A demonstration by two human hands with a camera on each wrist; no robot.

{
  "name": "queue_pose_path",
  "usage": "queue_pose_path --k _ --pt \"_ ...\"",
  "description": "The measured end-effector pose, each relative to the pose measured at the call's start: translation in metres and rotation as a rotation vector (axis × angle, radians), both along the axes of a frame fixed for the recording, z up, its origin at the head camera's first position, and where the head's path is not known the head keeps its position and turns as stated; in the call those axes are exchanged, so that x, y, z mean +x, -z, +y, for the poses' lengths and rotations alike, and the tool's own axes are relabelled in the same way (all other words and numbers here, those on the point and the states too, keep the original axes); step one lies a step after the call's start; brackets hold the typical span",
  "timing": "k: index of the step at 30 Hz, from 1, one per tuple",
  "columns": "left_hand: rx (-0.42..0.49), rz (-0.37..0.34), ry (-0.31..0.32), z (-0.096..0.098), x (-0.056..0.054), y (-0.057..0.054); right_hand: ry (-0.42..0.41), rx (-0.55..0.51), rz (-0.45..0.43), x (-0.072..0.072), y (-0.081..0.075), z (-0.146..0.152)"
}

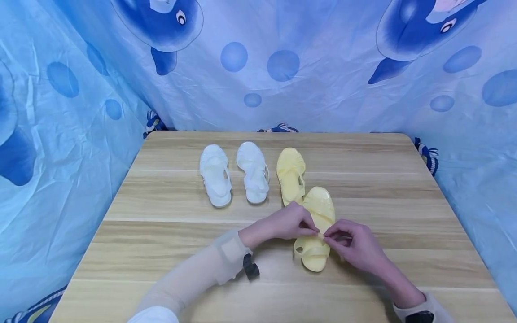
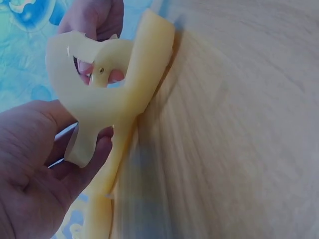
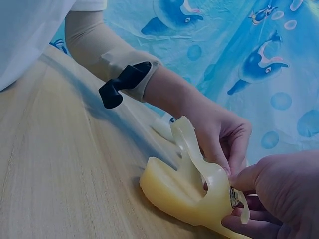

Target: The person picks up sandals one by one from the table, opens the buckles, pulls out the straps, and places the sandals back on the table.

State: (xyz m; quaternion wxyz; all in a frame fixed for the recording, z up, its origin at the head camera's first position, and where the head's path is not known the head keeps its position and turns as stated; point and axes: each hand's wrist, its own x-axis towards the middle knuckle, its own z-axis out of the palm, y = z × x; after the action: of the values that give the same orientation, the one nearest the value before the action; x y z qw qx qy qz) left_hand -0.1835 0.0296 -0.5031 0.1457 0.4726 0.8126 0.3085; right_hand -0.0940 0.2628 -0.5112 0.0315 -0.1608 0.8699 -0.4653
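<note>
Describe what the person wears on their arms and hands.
Both hands are bare. The left hand comes out of a sheer, pale beige sleeve with a broader cuff at the wrist, where a small black strap tab hangs. A white sleeve covers the upper arm. The right hand has a similar pale cuff with a dark patch.

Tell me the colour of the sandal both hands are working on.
Pale yellow sandal; the head view shows it best.
</note>
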Motion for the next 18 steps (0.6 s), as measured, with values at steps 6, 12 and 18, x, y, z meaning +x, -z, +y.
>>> queue_pose_path --k 6,12,18 --pt "-0.013 0.040 0.012 0.007 0.000 -0.005 0.003 0.002 0.017 0.001 0.001 0.000" --pt "0.009 0.031 0.055 0.009 -0.002 -0.003 0.003 0.000 0.032 0.000 0.002 0.000" --pt "0.011 -0.008 0.020 0.001 -0.003 0.000 -0.008 -0.001 0.017 -0.002 0.001 0.002"
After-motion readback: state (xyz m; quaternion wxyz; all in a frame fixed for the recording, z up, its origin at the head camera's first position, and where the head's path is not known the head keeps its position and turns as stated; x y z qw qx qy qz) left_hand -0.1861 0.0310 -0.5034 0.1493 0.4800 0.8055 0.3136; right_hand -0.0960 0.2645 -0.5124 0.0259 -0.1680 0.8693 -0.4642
